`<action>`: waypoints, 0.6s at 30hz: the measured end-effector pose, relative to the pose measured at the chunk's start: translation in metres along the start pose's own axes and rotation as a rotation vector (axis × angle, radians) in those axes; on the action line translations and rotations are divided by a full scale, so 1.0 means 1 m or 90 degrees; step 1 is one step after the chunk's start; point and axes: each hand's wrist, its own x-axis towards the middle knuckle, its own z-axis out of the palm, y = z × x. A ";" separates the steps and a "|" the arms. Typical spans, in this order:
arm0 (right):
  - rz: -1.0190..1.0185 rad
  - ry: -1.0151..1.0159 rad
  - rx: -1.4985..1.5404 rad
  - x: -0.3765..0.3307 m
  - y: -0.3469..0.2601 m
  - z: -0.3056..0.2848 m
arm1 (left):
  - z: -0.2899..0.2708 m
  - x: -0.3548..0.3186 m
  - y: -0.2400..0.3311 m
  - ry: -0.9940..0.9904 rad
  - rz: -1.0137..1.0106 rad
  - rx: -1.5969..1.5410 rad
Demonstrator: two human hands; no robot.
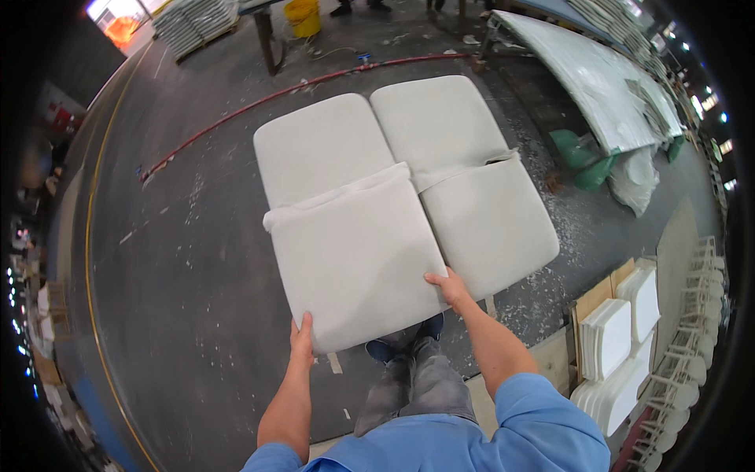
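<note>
Both my hands grip the near edge of a white, round-cornered seat cushion [354, 267]. My left hand [302, 334] holds its near left corner, thumb on top and fingers hidden underneath. At the near right corner, my right hand [448, 288] has its thumb on the upper face and its other fingers out of sight below. The far edge of this cushion meets another white cushion [322, 145], with a fold of fabric along the join. To the right lie two more white cushions, one far [436, 122] and one near [491, 220], with a dark gap by their join.
A red hose [299, 85] crosses the dark floor beyond the cushions. A yellow bucket [302, 17] stands at the back. On the right are a plastic-covered sloping table [590, 75], green bags [586, 161], stacked white panels [605, 338] and a row of pale chair-like frames [684, 346].
</note>
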 end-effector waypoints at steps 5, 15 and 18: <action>-0.058 0.139 -0.157 -0.025 0.027 0.006 | 0.004 -0.007 0.021 0.017 0.005 0.104; 0.291 0.275 -0.311 -0.232 0.182 -0.171 | 0.014 -0.072 0.023 -0.009 0.110 0.311; 0.431 0.326 -0.227 -0.255 0.237 -0.249 | 0.030 -0.101 -0.001 -0.172 0.255 0.813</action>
